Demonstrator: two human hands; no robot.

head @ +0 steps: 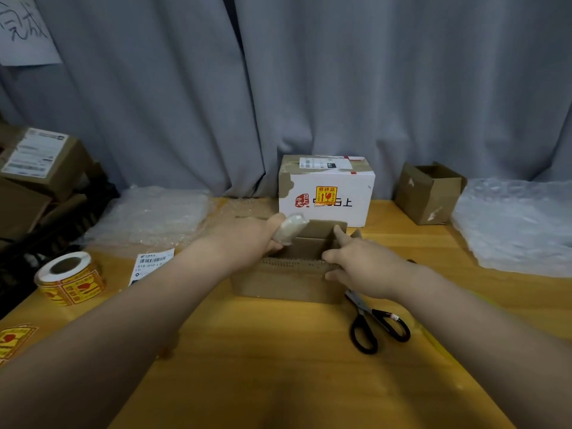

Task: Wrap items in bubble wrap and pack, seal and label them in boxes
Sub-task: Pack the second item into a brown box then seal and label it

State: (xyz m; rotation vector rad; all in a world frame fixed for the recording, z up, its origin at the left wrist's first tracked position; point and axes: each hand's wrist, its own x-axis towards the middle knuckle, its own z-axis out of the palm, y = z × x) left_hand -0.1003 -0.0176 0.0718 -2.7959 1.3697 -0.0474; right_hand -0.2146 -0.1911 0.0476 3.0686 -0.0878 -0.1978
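At frame centre, the left hand gripped a wrapped item over the open box, the right hand pinching its rim; a loose flap might block entry.

The open brown cardboard box looks matt, its rim corrugated. Beneath it the yellow wooden tabletop is smooth and glossy. Right of it, black plastic-handled metal scissors; left, clear crinkled bubble wrap.
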